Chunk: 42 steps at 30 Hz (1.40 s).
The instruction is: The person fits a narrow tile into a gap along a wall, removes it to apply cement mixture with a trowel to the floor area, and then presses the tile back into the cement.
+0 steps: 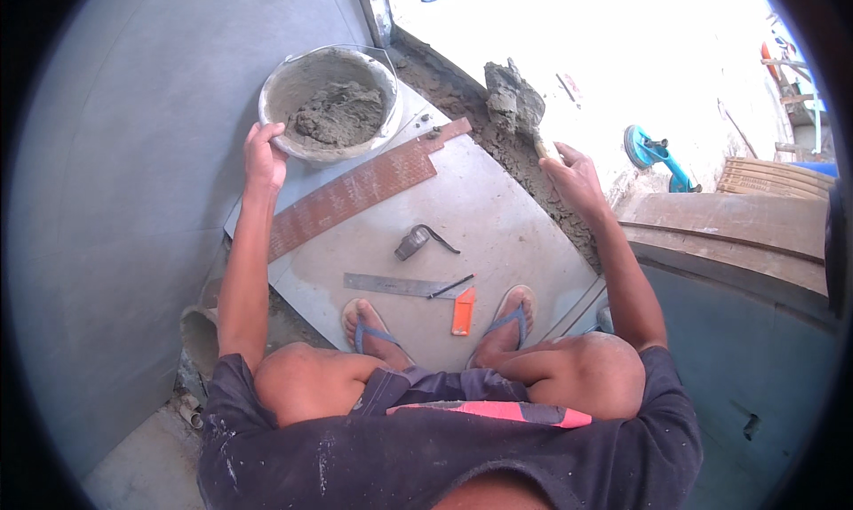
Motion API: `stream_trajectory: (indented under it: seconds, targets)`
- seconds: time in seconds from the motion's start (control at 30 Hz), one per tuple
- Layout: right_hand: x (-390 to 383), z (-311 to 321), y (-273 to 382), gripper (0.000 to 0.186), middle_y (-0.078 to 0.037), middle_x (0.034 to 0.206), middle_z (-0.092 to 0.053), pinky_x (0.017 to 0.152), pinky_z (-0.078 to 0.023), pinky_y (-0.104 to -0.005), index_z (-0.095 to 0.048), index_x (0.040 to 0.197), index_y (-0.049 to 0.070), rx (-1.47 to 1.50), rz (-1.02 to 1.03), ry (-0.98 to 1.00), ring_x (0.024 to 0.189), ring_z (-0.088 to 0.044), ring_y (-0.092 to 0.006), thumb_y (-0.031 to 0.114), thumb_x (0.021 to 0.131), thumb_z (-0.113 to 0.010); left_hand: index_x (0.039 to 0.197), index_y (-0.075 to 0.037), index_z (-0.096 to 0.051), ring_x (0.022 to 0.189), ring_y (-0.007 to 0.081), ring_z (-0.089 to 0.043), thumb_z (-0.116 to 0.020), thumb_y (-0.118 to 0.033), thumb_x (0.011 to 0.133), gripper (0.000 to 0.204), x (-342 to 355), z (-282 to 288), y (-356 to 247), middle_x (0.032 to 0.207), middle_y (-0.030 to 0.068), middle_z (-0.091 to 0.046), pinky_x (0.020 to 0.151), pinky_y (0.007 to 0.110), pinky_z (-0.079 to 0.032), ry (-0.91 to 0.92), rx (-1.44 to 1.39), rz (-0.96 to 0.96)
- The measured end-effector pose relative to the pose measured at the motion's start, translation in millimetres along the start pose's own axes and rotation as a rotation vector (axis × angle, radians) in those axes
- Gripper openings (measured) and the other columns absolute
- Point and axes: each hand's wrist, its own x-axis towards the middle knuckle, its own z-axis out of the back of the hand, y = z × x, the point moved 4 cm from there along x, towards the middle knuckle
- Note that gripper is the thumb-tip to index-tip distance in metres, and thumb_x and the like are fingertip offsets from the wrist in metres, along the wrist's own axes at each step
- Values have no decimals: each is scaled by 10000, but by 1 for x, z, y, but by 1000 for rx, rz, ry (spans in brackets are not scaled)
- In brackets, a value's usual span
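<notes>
Gripped the near-left rim of a round, mortar-smeared bucket (324, 155) with the left fingers (269, 131), closed over its edge. Had a heap of wet grey mortar (338, 115) inside the bucket, just to the right of those fingers. Held a trowel (545, 146) by its pale handle in the right fingers (565, 174), wrapped around the grip. Carried a thick grey lump (514, 101) on the blade, just beyond and slightly left of the right fingers, well apart from the bucket. Had a rough mortar strip (569, 221) running just left of the right fingers, along the edge of a large grey tile (515, 243). Could not make out any gap or contact between lump and strip.

Had a reddish-brown notched board (364, 190) lying slantwise on the tile, to the right of the left fingers and nearer the body. Had a black tape measure (412, 242) with a loop strap between both sets of fingers, nearer the body, and closer in again a steel-bladed square (463, 312) with an orange handle, plus a dark pencil (451, 286) across its blade. Squatted in blue-strapped sandals (379, 335), nearer the body than all fingers. Saw a teal suction lifter (657, 155) to the right of the right fingers.
</notes>
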Motion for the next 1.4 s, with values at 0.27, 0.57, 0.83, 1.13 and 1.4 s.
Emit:
stream_trajectory:
  seconds: [0.27, 0.57, 0.83, 1.13, 1.4]
  targets:
    - [57, -48, -46, 556, -244, 1128, -633, 860, -548, -498, -472, 1411, 93, -821, 256, -202, 999, -677, -397, 250, 904, -638, 1155, -11, -541, 1101, 239, -603, -625, -91, 874, 304, 10, 51, 19, 1151, 111, -611, 977, 424, -485, -22, 11, 44]
    - [33, -59, -36, 548, -237, 1159, -634, 880, -541, -503, -475, 1399, 83, -669, 230, -189, 1014, -673, -398, 240, 899, -633, 1273, -19, -526, 1139, 263, -598, -544, -431, 997, 497, -32, 83, 39, 1265, 142, -603, 994, 414, -475, -188, -46, 127]
    - [1, -115, -19, 499, -232, 1099, -634, 833, -547, -500, -502, 1361, 96, -742, 313, 88, 982, -674, -399, 221, 894, -629, 1428, 8, -435, 1196, 395, -571, -665, -313, 913, 649, -84, 72, 139, 1305, 223, -600, 1035, 496, -445, 146, 1136, -136]
    - [40, -81, -6, 385, -259, 1059, -639, 766, -564, -495, -538, 1318, 64, -895, 288, -141, 908, -696, -405, 178, 950, -548, 1591, -22, -89, 1501, 423, -191, -750, -320, 826, 1054, -88, 2, 137, 1613, 264, -217, 1235, 519, -172, 624, 1646, -131]
    - [34, -86, 11, 494, -218, 1127, -648, 863, -546, -487, -533, 1364, 118, -832, 285, -43, 998, -684, -389, 252, 900, -635, 1595, -27, -48, 1517, 410, -154, -741, -231, 798, 1076, -66, 12, 157, 1620, 268, -189, 1251, 485, -151, 639, 1609, -52]
